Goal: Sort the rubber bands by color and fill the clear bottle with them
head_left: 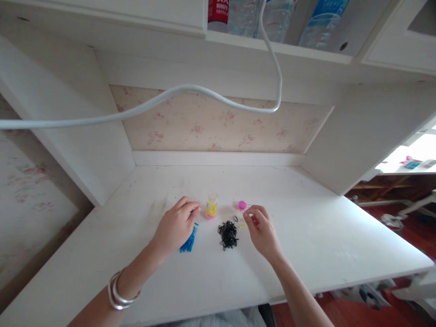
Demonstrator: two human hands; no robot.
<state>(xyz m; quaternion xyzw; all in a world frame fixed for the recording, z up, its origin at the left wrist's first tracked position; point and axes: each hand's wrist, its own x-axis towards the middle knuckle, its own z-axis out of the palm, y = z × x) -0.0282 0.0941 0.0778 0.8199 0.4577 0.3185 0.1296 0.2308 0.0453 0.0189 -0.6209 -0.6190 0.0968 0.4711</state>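
My left hand [179, 223] hovers over the desk, its fingertips pinched together; anything between them is too small to make out. Partly behind it lies a bunch of blue strips [189, 240]. A small clear jar [211, 206] with yellow and pink contents stands upright between my hands. My right hand [260, 229] is pinched at the fingertips on a small yellow band [240, 210], close to a round pink lid [242, 205]. A pile of black bands [228, 235] lies left of my right hand, with a single black band [235, 218] above it.
The white desk [136, 272] has side panels and a back wall. A white cable [190, 88] hangs across the upper view. Overhead, a shelf [279, 47] holds plastic bottles [323, 22]. To the right, beyond the desk edge, are a red-brown floor and some furniture.
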